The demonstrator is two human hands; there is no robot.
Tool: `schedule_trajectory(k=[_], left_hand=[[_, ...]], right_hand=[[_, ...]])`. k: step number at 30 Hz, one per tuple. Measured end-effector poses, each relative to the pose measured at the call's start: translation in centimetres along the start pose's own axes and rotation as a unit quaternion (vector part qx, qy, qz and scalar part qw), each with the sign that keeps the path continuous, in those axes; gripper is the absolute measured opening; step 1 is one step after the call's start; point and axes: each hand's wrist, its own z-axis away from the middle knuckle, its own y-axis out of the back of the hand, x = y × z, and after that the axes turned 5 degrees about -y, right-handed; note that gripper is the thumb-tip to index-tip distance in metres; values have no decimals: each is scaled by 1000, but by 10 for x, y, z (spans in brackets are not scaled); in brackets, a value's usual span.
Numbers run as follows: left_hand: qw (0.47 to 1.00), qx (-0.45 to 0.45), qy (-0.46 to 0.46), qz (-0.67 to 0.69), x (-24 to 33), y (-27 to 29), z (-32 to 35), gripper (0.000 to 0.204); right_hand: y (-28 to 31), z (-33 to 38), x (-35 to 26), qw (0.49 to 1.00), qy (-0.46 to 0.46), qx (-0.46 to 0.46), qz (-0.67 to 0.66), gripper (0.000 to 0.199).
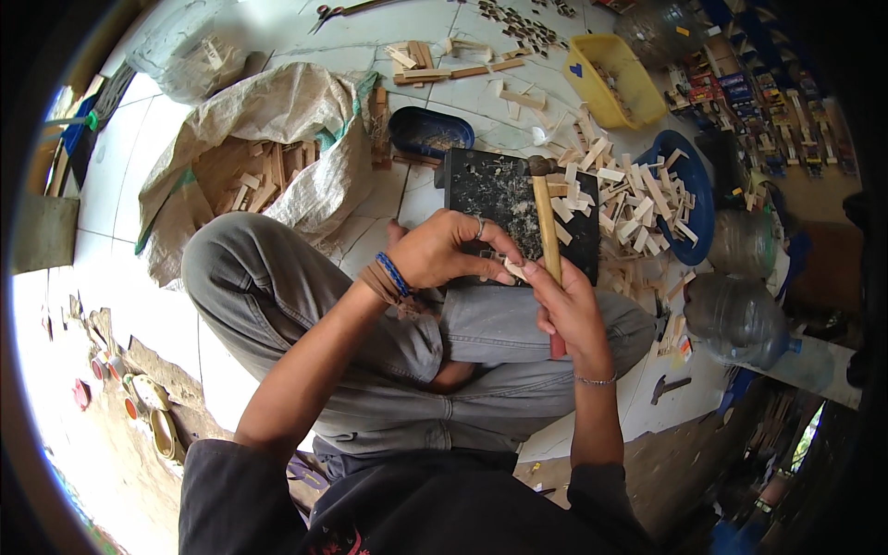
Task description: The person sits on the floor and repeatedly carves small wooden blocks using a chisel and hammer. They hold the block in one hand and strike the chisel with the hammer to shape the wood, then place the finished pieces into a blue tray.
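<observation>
On a white tiled floor (pixel 166 157) strewn with wood offcuts, the left hand (pixel 444 252) pinches a small wooden piece (pixel 514 270) while the right hand (pixel 572 310) grips a hammer (pixel 548 231) over a black slab (pixel 490 190).

Head-worn fisheye view, looking steeply down on a seated person's lap and the floor ahead.

The single camera sits above the person's own chest and faces down and forward: the dark shirt fills the lower edge, the crossed legs (pixel 370 324) the middle, and the tiled floor (pixel 370 46) runs to the upper rim. Both forearms enter from below, so the left hand (pixel 439 252) and right hand (pixel 572 310) lie close, near picture centre, over a black slab (pixel 490 190). Straight tile joints bow toward the dark circular border. Far items such as the yellow tub (pixel 615 79) appear small.
</observation>
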Motion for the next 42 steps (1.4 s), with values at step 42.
schedule_trajectory(k=[42], left_hand=[[999, 8, 28, 42, -6, 1, -12, 21]], right_hand=[[30, -36, -27, 992, 16, -114, 58, 22]])
